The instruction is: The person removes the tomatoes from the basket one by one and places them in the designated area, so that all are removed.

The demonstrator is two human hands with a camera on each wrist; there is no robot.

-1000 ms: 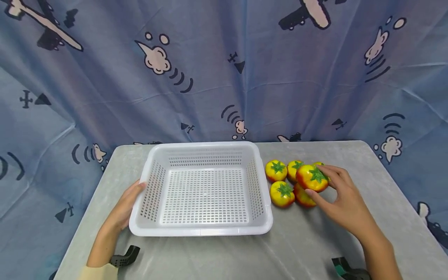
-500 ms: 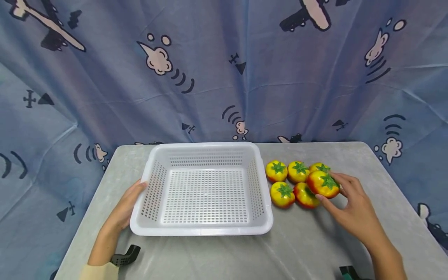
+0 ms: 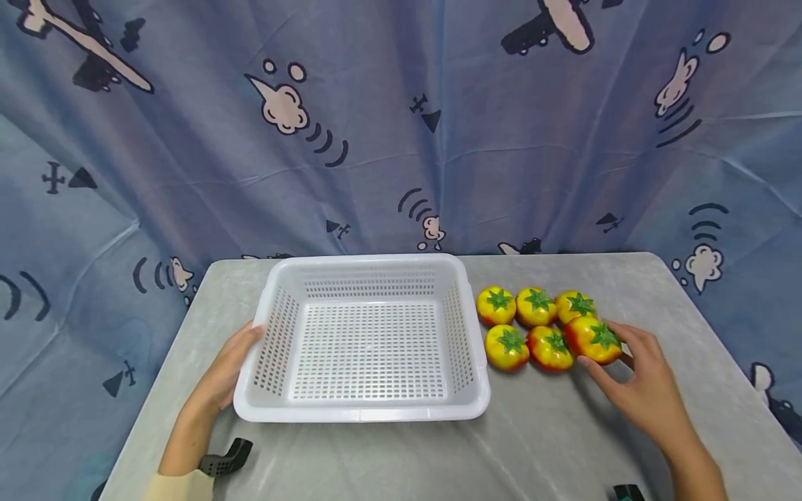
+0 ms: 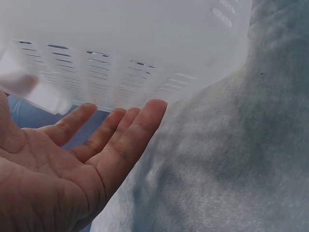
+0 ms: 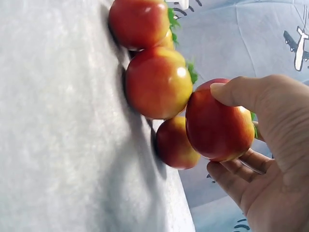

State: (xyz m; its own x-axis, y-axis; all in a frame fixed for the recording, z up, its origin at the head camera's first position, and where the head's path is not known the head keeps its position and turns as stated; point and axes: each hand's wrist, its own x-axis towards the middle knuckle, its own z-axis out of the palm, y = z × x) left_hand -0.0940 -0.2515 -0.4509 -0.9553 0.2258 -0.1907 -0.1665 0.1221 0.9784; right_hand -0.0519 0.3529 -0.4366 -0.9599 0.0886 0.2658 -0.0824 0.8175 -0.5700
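In the head view my right hand (image 3: 645,383) holds a yellow-red tomato (image 3: 593,339) with a green star-shaped leaf top, thumb on the near side and fingers on the far side. The right wrist view shows this tomato (image 5: 219,123) raised off the table beside two rows of similar ones, overlapping its neighbour. Nearest to it are a front-row tomato (image 3: 550,348) and a back-row tomato (image 3: 574,305). My left hand (image 3: 227,365) grips the left rim of a white perforated basket (image 3: 360,415). From the left wrist, its fingers (image 4: 128,137) lie against the basket's outer wall (image 4: 120,29).
More tomatoes stand by the basket's right side, among them a front-left tomato (image 3: 506,348) and a back-left tomato (image 3: 496,305). Everything rests on a grey table (image 3: 401,459). A blue patterned curtain (image 3: 376,153) hangs behind it.
My right hand has brought the held tomato rightward and nearer, and lower, to the right end of the front row. The left hand and basket have stayed put.
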